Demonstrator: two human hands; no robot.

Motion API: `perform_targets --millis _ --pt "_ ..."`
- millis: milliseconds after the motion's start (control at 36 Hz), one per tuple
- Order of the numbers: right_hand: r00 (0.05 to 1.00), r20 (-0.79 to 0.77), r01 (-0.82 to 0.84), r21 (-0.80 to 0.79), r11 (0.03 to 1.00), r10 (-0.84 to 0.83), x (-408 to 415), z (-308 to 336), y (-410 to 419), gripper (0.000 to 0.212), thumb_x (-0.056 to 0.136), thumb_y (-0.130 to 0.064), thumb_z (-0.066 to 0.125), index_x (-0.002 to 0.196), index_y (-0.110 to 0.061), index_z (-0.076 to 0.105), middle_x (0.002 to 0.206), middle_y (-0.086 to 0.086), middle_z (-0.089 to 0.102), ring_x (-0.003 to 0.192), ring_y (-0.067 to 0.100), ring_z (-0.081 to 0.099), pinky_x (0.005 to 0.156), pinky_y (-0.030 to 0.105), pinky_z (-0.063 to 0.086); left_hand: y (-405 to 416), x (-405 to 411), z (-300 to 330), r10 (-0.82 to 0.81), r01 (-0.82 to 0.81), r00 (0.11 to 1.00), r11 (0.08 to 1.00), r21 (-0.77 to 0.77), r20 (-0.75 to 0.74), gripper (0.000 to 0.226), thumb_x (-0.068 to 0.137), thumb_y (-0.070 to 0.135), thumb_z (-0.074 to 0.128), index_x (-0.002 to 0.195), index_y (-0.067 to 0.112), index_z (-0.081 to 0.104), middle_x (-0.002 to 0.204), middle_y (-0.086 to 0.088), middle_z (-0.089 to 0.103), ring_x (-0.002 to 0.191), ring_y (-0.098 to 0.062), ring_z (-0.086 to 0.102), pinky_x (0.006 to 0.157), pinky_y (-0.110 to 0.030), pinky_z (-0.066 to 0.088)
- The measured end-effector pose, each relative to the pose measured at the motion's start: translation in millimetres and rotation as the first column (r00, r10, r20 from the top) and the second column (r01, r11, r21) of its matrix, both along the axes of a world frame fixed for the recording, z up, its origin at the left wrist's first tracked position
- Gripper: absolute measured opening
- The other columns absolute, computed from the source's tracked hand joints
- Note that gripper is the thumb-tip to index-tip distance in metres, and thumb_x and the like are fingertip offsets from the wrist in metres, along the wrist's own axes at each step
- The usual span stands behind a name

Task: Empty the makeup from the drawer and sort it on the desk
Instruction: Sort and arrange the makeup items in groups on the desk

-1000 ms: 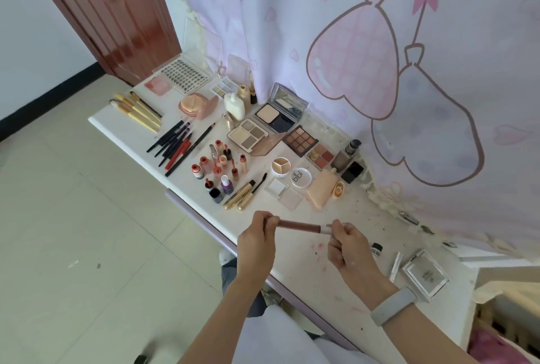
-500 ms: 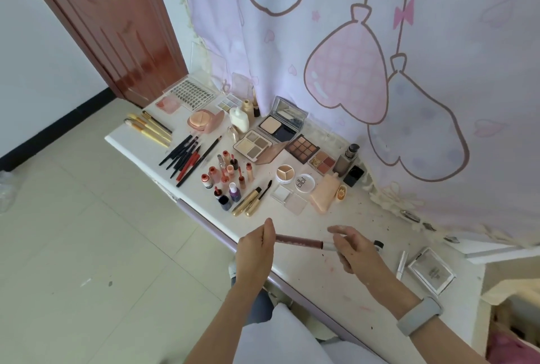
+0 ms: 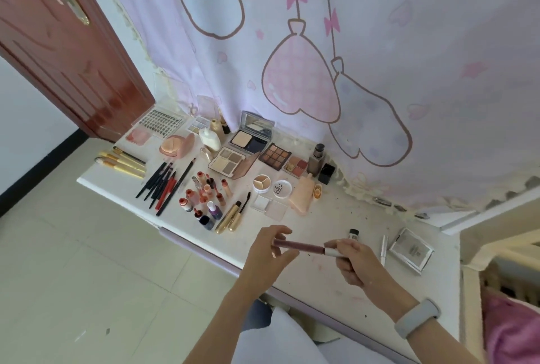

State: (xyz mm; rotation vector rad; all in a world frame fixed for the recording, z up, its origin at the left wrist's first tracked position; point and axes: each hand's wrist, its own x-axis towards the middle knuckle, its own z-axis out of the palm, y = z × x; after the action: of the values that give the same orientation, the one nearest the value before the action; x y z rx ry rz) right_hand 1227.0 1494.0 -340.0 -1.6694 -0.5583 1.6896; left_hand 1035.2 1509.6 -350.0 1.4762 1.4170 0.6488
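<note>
Over the front of the white desk (image 3: 321, 276) I hold a slim brown-pink lip gloss tube (image 3: 298, 245) level between both hands. My left hand (image 3: 267, 255) pinches its left end with loosely spread fingers. My right hand (image 3: 350, 258) grips the silver cap end. Sorted makeup lies on the desk's left half: yellow brushes (image 3: 122, 162), dark and red pencils (image 3: 165, 182), small lipsticks and bottles (image 3: 204, 194), gold mascara tubes (image 3: 230, 216) and open palettes (image 3: 248, 153). No drawer interior shows.
To the right of my hands lie a small black-capped tube (image 3: 353, 233), a white stick (image 3: 383, 249) and a clear square compact (image 3: 412, 250). A pink printed curtain (image 3: 321, 57) hangs behind the desk. A red-brown door (image 3: 58, 57) stands at the left.
The view has tilted up and the hands sit lower right in it. My left hand's fingers have loosened around the tube's end. The right hand still grips the cap end.
</note>
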Motion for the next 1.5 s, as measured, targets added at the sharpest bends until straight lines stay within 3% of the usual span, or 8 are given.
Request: perform_targets --millis 111,250,361,611,778,944,1111,1500 --pt "0.996 0.076 0.033 0.093 0.995 -0.041 9.3 -1.3 -11.0 0.025 0.097 0.001 0.035 0.091 -0.003 0.059 0.055 0.005 0.037 0.039 0.012 0.029 0.035 0.018 0.021 5.0 9.8 -0.5 -0.071 0.071 0.997 0.997 -0.004 -0.034 0.021 0.087 0.008 0.061 0.099 0.025 0.057 0.095 0.004 0.057 0.081 0.0 0.054 0.073 -0.005 0.041" --pt "0.972 0.174 0.128 0.17 0.977 -0.157 22.0 -3.6 -27.3 0.025 0.093 0.004 0.04 0.086 -0.004 0.062 0.058 0.005 0.044 0.045 0.014 0.033 0.041 0.021 0.025 10.4 19.2 0.2 -0.175 0.171 0.982 0.984 -0.054 -0.07 0.016 0.097 0.016 0.046 0.089 0.018 0.06 0.064 0.01 0.056 0.055 0.004 0.05 0.058 -0.009 0.037" --pt "0.96 0.227 0.126 0.178 0.976 -0.165 24.0 -7.5 -34.5 0.028 0.098 -0.013 0.041 0.08 -0.008 0.062 0.053 0.002 0.039 0.042 0.012 0.031 0.04 0.019 0.025 10.8 21.3 2.2 -0.243 0.247 0.969 0.955 -0.165 0.047 0.023 0.098 0.018 0.043 0.088 0.013 0.063 0.049 0.009 0.048 0.043 -0.002 0.04 0.049 -0.013 0.033" --pt "0.842 0.516 0.017 0.269 0.963 -0.159 67.8 -17.1 -41.0 0.032 0.097 -0.007 0.041 0.078 -0.019 0.064 0.064 0.003 0.054 0.056 0.014 0.04 0.053 0.019 0.032 20.3 2.6 0.2 -0.16 0.241 0.959 0.893 -0.379 0.234 0.029 0.099 0.021 0.043 0.095 0.005 0.067 0.049 0.001 0.039 0.044 -0.01 0.03 0.044 -0.019 0.027" --pt "0.833 0.271 0.405 0.294 0.866 -0.482 92.5 -18.1 -49.1 0.029 0.099 -0.005 0.036 0.084 -0.012 0.06 0.062 0.009 0.041 0.054 0.019 0.032 0.042 0.016 0.03 19.0 -15.0 -15.3 0.079 0.047 0.954 0.913 -0.405 0.289 0.028 0.1 0.019 0.04 0.095 0.003 0.063 0.052 0.001 0.046 0.048 -0.011 0.039 0.048 -0.02 0.035" --pt "0.927 -0.095 0.371 0.1 0.923 -0.362 70.1 -24.1 -51.9 0.019 0.095 -0.001 0.041 0.096 0.001 0.06 0.074 0.009 0.053 0.055 0.013 0.049 0.045 0.019 0.039 15.3 -11.6 -31.2 0.061 -0.003 0.983 0.95 -0.312 0.175 0.019 0.097 0.008 0.045 0.102 0.012 0.062 0.072 -0.002 0.062 0.068 -0.013 0.054 0.064 -0.018 0.047" --pt "0.953 -0.157 0.271 0.048 0.961 -0.261 24.0 -33.0 -43.7 0.021 0.095 0.001 0.041 0.094 -0.001 0.062 0.071 0.007 0.056 0.059 0.014 0.054 0.048 0.02 0.042 10.1 7.9 -54.6 -0.059 0.05 0.987 0.997 -0.063 -0.15 0.012 0.091 0.015 0.057 0.1 0.022 0.062 0.088 0.013 0.058 0.077 -0.001 0.053 0.068 -0.005 0.038" --pt "0.939 0.344 -0.059 0.24 0.969 -0.028 -26.0 -51.8 -1.4 0.005 0.097 -0.022 0.045 0.094 -0.025 0.047 0.096 -0.009 0.064 0.089 0.002 0.062 0.079 0.025 0.051 14.2 28.4 -74.7 -0.018 0.048 0.921 0.997 0.067 -0.39 0.02 0.089 0.026 0.06 0.105 0.018 0.069 0.093 0.002 0.062 0.09 -0.017 0.054 0.079 -0.026 0.041"
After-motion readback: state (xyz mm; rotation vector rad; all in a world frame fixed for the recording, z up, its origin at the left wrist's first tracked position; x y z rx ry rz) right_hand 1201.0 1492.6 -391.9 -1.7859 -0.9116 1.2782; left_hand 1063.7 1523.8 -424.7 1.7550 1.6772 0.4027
